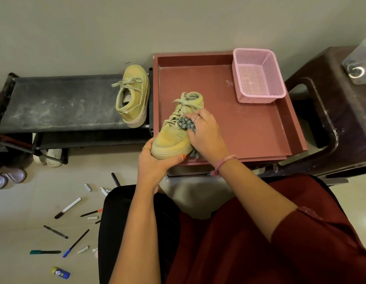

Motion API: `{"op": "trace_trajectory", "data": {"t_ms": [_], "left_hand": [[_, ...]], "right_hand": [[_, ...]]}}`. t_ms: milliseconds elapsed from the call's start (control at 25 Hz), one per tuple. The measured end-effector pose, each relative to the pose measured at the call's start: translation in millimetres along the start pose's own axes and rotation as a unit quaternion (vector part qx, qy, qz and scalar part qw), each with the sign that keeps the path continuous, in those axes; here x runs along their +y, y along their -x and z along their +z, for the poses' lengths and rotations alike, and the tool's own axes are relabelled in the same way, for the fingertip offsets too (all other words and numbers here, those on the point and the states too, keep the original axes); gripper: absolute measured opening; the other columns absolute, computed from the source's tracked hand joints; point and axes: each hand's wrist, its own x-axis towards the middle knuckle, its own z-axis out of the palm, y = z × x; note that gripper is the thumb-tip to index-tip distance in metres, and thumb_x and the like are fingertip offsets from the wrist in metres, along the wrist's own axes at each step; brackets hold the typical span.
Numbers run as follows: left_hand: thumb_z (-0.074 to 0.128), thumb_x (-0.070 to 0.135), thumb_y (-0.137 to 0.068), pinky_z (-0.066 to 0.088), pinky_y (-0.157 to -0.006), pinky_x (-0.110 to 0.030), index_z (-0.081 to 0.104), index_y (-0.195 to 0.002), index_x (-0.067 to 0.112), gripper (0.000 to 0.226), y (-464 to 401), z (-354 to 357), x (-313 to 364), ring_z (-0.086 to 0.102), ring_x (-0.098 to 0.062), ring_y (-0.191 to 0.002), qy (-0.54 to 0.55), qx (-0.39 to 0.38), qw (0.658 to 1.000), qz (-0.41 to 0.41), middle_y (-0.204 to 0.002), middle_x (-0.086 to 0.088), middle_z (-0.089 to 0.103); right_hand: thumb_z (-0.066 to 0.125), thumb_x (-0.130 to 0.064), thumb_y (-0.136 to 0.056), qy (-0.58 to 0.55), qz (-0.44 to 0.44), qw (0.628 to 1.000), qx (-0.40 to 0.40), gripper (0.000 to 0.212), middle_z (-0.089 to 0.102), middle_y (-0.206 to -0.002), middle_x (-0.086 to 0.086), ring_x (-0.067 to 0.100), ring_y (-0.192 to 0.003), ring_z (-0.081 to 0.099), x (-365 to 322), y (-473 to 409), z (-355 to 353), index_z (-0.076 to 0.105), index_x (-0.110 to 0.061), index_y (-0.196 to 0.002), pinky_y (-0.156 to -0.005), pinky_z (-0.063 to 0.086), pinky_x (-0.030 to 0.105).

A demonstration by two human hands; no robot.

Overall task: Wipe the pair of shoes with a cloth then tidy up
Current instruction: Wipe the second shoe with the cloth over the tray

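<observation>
Lap in a dark red garment (249,238) fills the bottom edge, cut off by the frame. Left hand (155,158) grips the toe of the near shoe (174,136), thumb under the sole; toe overhangs the front rim of the red tray (249,130). Right hand (204,132) presses a grey-blue cloth (186,126) against the shoe's side, fingers curled over it; most of the cloth is hidden under the palm. Second shoe (133,95) sits on the black rack (61,103), at its right end, just beside the tray. Pink basket (258,76) in the tray's far right corner, nothing visible inside. Pens (67,208) scattered on the floor at left. Object at top right is blurred, cannot tell.
</observation>
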Motion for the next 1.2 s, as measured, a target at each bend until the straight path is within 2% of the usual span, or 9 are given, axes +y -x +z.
{"op": "trace_trajectory", "data": {"t_ms": [120, 280, 440, 600, 640, 800, 960, 1120, 1200], "left_hand": [[0.089, -0.004, -0.055, 0.057, -0.085, -0.034, 0.056, -0.123, 0.017, 0.079, -0.2, -0.5, -0.1, 0.068, -0.012, -0.098, 0.007, -0.002, 1.000, 0.002, -0.105, 0.002, 0.071], [0.084, -0.008, -0.060, 0.056, -0.072, -0.024, 0.058, -0.120, 0.013, 0.069, -1.5, -1.9, -0.8, 0.070, -0.013, -0.091, 0.050, 0.002, 0.999, -0.010, -0.099, -0.002, 0.073], [0.082, -0.010, -0.063, 0.056, -0.077, -0.025, 0.059, -0.119, 0.009, 0.063, -3.3, -1.3, -2.5, 0.070, -0.017, -0.097, 0.076, -0.001, 0.997, -0.017, -0.103, -0.007, 0.073], [0.086, -0.005, -0.059, 0.056, -0.086, -0.031, 0.058, -0.123, 0.010, 0.071, -2.7, -0.9, -3.5, 0.068, -0.017, -0.104, 0.078, -0.004, 0.997, -0.024, -0.110, -0.005, 0.071], [0.085, -0.005, -0.061, 0.055, -0.089, -0.033, 0.058, -0.121, 0.011, 0.067, -3.3, -1.9, -3.2, 0.067, -0.018, -0.105, 0.084, -0.003, 0.996, -0.029, -0.110, -0.005, 0.071], [0.084, -0.002, -0.061, 0.055, -0.086, -0.033, 0.060, -0.114, 0.012, 0.060, -6.6, -4.9, -0.7, 0.069, -0.020, -0.101, 0.102, -0.011, 0.994, -0.038, -0.104, -0.005, 0.073], [0.084, -0.002, -0.058, 0.057, -0.082, -0.029, 0.059, -0.117, 0.009, 0.065, -4.5, 0.2, -2.7, 0.069, -0.018, -0.099, 0.093, -0.026, 0.994, -0.052, -0.100, -0.003, 0.074], [0.082, -0.006, -0.063, 0.055, -0.090, -0.032, 0.057, -0.121, 0.009, 0.065, -4.3, 6.2, -5.5, 0.068, -0.017, -0.104, 0.089, -0.036, 0.994, -0.058, -0.109, -0.005, 0.071], [0.083, -0.002, -0.060, 0.055, -0.092, -0.033, 0.056, -0.124, 0.007, 0.070, -4.7, 6.7, -4.9, 0.067, -0.020, -0.107, 0.102, -0.047, 0.991, -0.068, -0.113, -0.009, 0.070]], "right_hand": [[0.048, 0.005, -0.085, -0.010, 0.005, 1.000, -0.004, 0.046, 0.052, -0.123, 0.006, 0.027, -0.111, 0.043, -4.6, 21.5, 3.5, 0.059, -0.014, -0.125, -0.100, 0.036, 0.035], [0.043, 0.013, -0.082, -0.055, -0.099, 0.993, -0.043, 0.056, 0.057, -0.118, 0.001, 0.024, -0.099, 0.046, -9.1, 63.1, -1.1, 0.062, -0.018, -0.124, -0.091, 0.037, 0.024], [0.043, -0.001, -0.091, 0.006, -0.201, 0.979, 0.028, 0.039, 0.062, -0.120, 0.007, 0.027, -0.102, 0.056, 4.0, 71.8, 4.6, 0.063, -0.012, -0.123, -0.094, 0.043, 0.027], [0.051, -0.012, -0.094, -0.035, -0.006, 0.999, 0.040, 0.033, 0.057, -0.129, 0.001, 0.023, -0.110, 0.061, 24.2, 22.9, 5.4, 0.062, -0.017, -0.125, -0.094, 0.041, 0.013], [0.050, -0.003, -0.093, -0.049, -0.005, 0.998, 0.039, 0.036, 0.057, -0.130, 0.004, 0.023, -0.117, 0.056, 19.5, 18.7, 4.8, 0.060, -0.012, -0.126, -0.099, 0.035, 0.010], [0.042, 0.009, -0.087, -0.053, -0.073, 0.996, -0.008, 0.047, 0.052, -0.136, 0.010, 0.023, -0.130, 0.043, -6.5, 61.6, 4.9, 0.053, -0.004, -0.131, -0.112, 0.032, 0.034], [0.053, 0.014, -0.081, 0.008, -0.127, 0.991, 0.048, 0.048, 0.059, -0.129, 0.008, 0.024, -0.120, 0.055, 16.2, 79.8, 7.0, 0.059, -0.005, -0.125, -0.107, 0.039, 0.038], [0.047, 0.015, -0.085, -0.054, 0.085, 0.995, 0.026, 0.054, 0.052, -0.137, 0.005, 0.022, -0.114, 0.060, 37.6, 31.5, -0.4, 0.055, -0.012, -0.131, -0.096, 0.031, 0.001], [0.047, 0.012, -0.086, -0.061, 0.095, 0.993, 0.035, 0.051, 0.052, -0.138, 0.005, 0.017, -0.114, 0.060, 31.3, 37.1, -1.5, 0.054, -0.012, -0.131, -0.094, 0.025, -0.002]]}}
